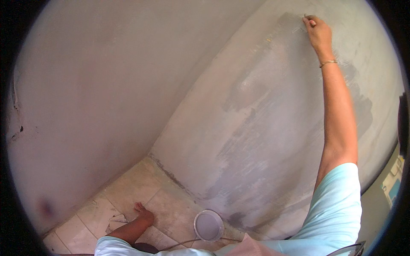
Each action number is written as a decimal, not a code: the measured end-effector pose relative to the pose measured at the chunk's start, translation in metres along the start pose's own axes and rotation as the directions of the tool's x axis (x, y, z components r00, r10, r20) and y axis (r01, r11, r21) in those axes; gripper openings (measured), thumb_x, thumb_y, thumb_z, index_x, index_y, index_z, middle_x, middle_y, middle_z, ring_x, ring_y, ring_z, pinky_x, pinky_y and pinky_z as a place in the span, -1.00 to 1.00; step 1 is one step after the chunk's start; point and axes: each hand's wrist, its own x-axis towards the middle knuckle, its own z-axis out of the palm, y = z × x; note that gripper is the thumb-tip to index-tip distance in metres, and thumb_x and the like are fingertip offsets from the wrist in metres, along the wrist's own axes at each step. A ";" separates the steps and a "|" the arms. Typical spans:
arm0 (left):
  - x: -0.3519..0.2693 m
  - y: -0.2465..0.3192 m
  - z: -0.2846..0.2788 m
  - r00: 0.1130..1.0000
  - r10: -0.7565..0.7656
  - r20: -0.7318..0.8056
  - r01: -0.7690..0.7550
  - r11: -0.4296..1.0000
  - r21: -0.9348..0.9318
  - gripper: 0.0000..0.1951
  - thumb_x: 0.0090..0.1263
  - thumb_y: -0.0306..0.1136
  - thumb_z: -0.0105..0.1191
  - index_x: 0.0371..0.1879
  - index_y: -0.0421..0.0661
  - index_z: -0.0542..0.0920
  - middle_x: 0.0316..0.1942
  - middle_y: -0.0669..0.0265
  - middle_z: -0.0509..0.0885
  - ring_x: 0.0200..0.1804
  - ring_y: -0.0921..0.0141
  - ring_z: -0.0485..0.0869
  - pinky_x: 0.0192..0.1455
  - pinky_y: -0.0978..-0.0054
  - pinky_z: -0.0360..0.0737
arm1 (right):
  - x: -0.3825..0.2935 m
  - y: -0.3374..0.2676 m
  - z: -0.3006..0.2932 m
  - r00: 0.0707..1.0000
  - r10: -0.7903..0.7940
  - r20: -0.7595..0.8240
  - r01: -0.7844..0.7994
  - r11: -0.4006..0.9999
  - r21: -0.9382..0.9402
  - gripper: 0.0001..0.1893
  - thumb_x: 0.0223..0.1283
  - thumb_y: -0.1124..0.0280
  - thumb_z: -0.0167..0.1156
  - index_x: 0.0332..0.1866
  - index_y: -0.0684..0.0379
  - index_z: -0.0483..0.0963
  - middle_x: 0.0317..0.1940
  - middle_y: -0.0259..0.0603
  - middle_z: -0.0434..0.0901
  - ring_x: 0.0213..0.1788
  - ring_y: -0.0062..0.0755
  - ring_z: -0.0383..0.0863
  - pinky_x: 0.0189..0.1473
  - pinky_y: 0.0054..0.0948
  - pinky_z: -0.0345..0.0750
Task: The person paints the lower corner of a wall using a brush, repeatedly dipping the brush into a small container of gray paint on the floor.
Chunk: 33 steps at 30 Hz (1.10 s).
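Observation:
High on the wall (256, 134) at the right, my right hand (318, 33) is raised at the end of an outstretched arm, its fingers curled close to the surface. Whether a small thing sits in those fingers cannot be made out. Darker grey, damp-looking patches (291, 54) and streaks spread over the wall around and below this hand. My left hand (143, 215) hangs low over the tiled floor (173, 208) with its fingers apart and nothing in it. Close to the foot of the wall stands a round bucket (208, 225) of pale greyish liquid.
A second wall (96, 96) meets the first at a corner on the left; its far left side has cracks and chips. A broken tile piece (118, 218) lies beside my left forearm. A thin cord or hose (179, 244) runs near the bucket.

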 end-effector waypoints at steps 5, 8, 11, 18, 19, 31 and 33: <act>-0.021 -0.008 -0.016 1.000 0.028 0.009 -0.027 0.999 -0.034 -0.29 0.39 -0.17 -0.23 0.40 -0.37 -0.08 0.47 -0.09 -0.37 0.44 -0.22 -0.41 0.32 -0.37 -0.29 | -0.093 -0.056 0.044 0.966 -0.028 0.255 0.030 1.000 -0.003 -0.85 0.11 0.42 0.11 -0.26 0.23 0.52 -0.20 0.09 0.53 -0.19 0.03 0.57 -0.18 -0.15 0.50; -0.018 -0.014 -0.009 0.998 0.059 -0.032 -0.062 0.995 -0.076 -0.31 0.39 -0.20 -0.21 0.39 -0.38 -0.03 0.46 -0.14 -0.35 0.44 -0.25 -0.39 0.32 -0.36 -0.28 | -0.162 -0.119 0.033 0.833 -0.243 0.497 0.130 0.959 0.251 -0.88 0.06 0.46 0.17 -0.29 0.22 0.51 -0.23 0.01 0.50 -0.21 -0.05 0.59 -0.20 -0.20 0.52; 0.007 -0.016 0.017 0.991 0.020 -0.133 -0.044 0.983 -0.176 -0.32 0.37 -0.22 -0.18 0.37 -0.39 0.02 0.45 -0.19 -0.32 0.43 -0.28 -0.36 0.33 -0.35 -0.27 | -0.207 -0.174 0.022 0.800 -0.337 0.497 0.081 0.881 0.466 -0.89 0.07 0.51 0.14 -0.27 0.21 0.48 -0.27 -0.04 0.54 -0.33 -0.04 0.58 -0.28 -0.20 0.52; -0.041 -0.027 -0.016 0.983 0.163 -0.081 -0.168 0.984 -0.059 -0.36 0.38 -0.25 -0.22 0.37 -0.38 0.06 0.44 -0.23 -0.29 0.42 -0.31 -0.33 0.35 -0.33 -0.21 | -0.197 -0.133 0.058 0.625 -0.021 0.780 -0.510 0.746 0.428 -0.85 0.22 0.43 0.13 -0.26 0.31 0.51 -0.58 -0.21 0.58 -0.52 -0.45 0.64 -0.45 -0.46 0.61; -0.055 -0.028 -0.031 0.980 0.186 -0.067 -0.190 0.980 -0.057 -0.36 0.37 -0.26 -0.21 0.36 -0.40 0.06 0.44 -0.23 -0.29 0.42 -0.31 -0.33 0.35 -0.33 -0.21 | -0.183 -0.111 0.058 0.610 0.052 0.790 -0.589 0.697 0.409 -0.85 0.22 0.44 0.12 -0.28 0.32 0.51 -0.56 -0.22 0.58 -0.55 -0.47 0.63 -0.50 -0.48 0.60; -0.063 -0.036 -0.044 0.979 0.199 -0.054 -0.200 0.979 -0.022 -0.36 0.40 -0.21 -0.29 0.34 -0.45 0.06 0.47 -0.12 -0.27 0.46 -0.20 -0.35 0.37 -0.30 -0.27 | -0.195 -0.135 0.015 0.924 -0.240 0.298 0.213 0.970 0.118 -0.92 0.02 0.39 0.21 -0.41 0.14 0.51 -0.34 -0.03 0.49 -0.26 -0.06 0.57 -0.31 -0.18 0.53; -0.055 -0.038 -0.030 0.967 0.170 -0.191 -0.231 0.903 -0.362 -0.35 0.41 -0.18 -0.28 0.35 -0.46 0.04 0.47 -0.10 -0.26 0.46 -0.16 -0.35 0.39 -0.25 -0.23 | -0.252 -0.178 0.017 0.867 -0.350 0.356 0.228 0.912 0.342 -0.91 0.03 0.38 0.21 -0.42 0.15 0.51 -0.36 -0.04 0.49 -0.27 -0.02 0.57 -0.30 -0.18 0.54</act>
